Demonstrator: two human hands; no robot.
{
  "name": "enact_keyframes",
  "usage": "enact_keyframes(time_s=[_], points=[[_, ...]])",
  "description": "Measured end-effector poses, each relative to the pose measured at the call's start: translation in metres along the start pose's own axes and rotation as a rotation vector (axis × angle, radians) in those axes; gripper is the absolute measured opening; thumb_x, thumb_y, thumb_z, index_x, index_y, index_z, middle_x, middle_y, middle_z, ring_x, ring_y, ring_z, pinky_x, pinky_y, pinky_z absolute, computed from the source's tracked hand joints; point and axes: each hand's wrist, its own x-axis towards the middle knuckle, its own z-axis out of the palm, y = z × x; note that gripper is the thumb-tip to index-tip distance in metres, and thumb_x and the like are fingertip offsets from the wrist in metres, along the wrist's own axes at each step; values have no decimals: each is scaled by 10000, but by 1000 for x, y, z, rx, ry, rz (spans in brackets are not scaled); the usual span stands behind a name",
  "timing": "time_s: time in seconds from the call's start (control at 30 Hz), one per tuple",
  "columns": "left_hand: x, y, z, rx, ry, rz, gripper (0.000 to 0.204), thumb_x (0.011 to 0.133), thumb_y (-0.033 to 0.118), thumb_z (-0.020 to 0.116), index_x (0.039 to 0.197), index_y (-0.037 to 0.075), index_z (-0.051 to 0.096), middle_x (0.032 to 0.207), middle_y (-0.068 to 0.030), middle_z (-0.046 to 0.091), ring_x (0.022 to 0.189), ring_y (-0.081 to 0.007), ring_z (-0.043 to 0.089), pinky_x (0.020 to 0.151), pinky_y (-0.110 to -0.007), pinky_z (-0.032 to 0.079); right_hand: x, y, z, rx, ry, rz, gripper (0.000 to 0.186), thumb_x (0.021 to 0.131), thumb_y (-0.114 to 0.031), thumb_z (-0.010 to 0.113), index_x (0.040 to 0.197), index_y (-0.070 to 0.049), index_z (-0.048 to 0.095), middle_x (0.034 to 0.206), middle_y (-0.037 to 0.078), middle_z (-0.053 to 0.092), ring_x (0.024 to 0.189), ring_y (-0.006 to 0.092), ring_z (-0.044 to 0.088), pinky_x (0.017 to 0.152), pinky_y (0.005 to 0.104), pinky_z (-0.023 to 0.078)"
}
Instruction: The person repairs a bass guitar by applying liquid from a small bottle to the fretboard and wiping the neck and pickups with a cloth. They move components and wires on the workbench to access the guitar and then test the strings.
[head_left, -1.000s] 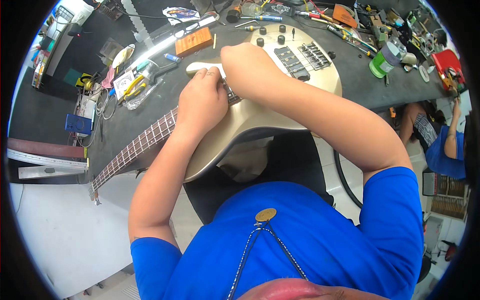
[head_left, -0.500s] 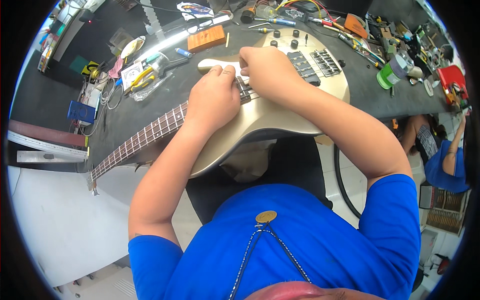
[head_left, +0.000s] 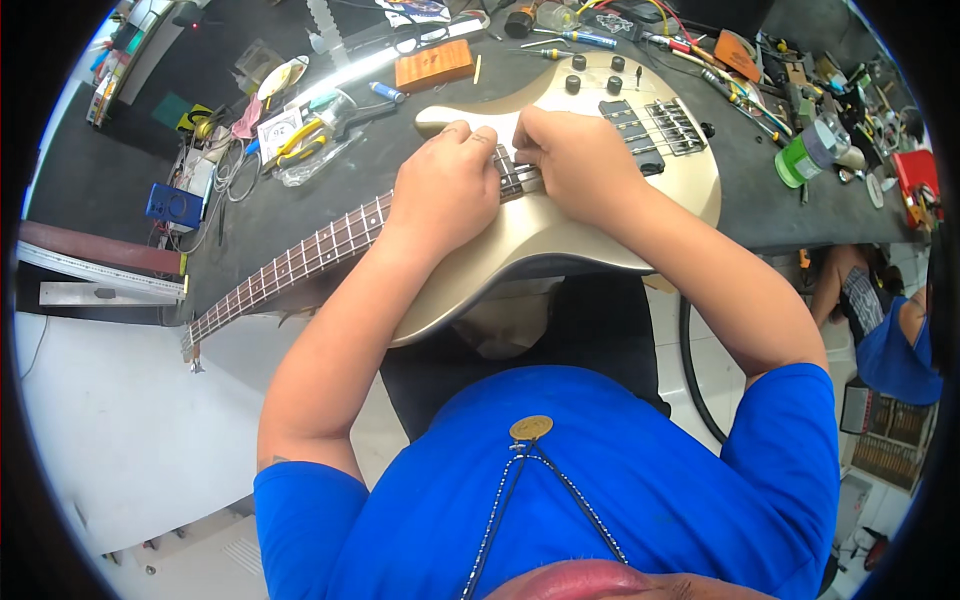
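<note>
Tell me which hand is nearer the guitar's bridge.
Right. The right hand rests on the strings just left of the bridge; the left hand sits farther off, at the neck's end.

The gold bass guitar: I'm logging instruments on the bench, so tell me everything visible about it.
The gold bass guitar lies face up on the dark workbench, its body overhanging the near edge. The glossy body carries black knobs, a dark pickup and a metal bridge. The fretted brown neck runs out to the left past the bench. The left hand and right hand press on the strings where neck meets body.
</note>
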Motion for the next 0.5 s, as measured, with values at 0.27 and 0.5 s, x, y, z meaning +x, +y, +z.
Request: enact_keyframes(time_s=[0.27, 0.5], points=[[-2, 0, -2, -25, -20, -16, 74, 977, 82, 661, 1020, 25, 681, 1031, -194, 697, 941, -444, 712, 830, -548, 580, -14, 10, -12, 49, -17, -244, 101, 921, -21, 717, 975, -80, 656, 889, 122, 753, 832, 368, 745, 723, 475, 590], [-1, 1, -2, -5, -19, -16, 92, 969, 77, 670, 1044, 31, 699, 1032, -179, 705, 947, -425, 716, 834, -533, 586, -6, 18, -6, 113, 15, -152, 100, 961, -68, 742, 1051, -61, 700, 905, 155, 767, 849, 374, 757, 737, 471, 599]])
